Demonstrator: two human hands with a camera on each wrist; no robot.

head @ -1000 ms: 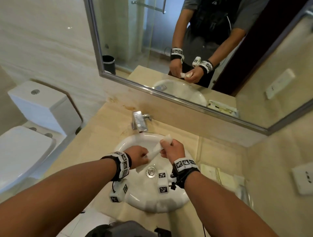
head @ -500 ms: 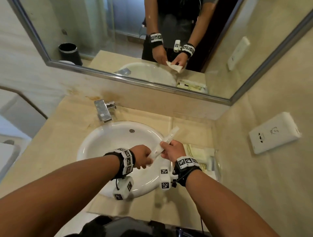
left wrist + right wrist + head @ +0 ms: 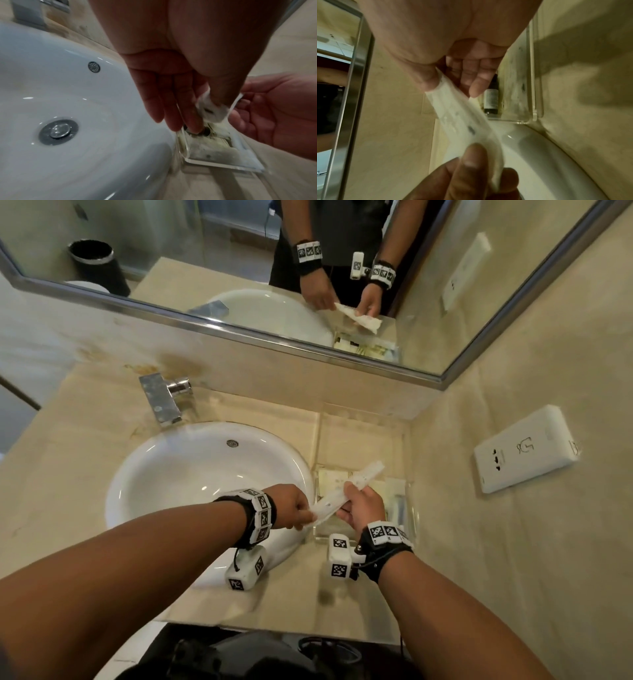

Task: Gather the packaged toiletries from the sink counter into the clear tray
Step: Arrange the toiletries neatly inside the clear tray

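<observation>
Print on the white packet (image 3: 346,494) too small and blurred to read. Right hand (image 3: 364,506) hides much of the clear tray (image 3: 409,508); tray contents smeared in left wrist view, unidentifiable. Small bottle (image 3: 491,100) label unreadable, its top behind fingers (image 3: 476,86). Both forearms cut off by head view's bottom edge.

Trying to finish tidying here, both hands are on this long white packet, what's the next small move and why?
Probably lower the white packet into the clear tray: its far end already hangs over the tray, and left hand and right hand grip it.
</observation>
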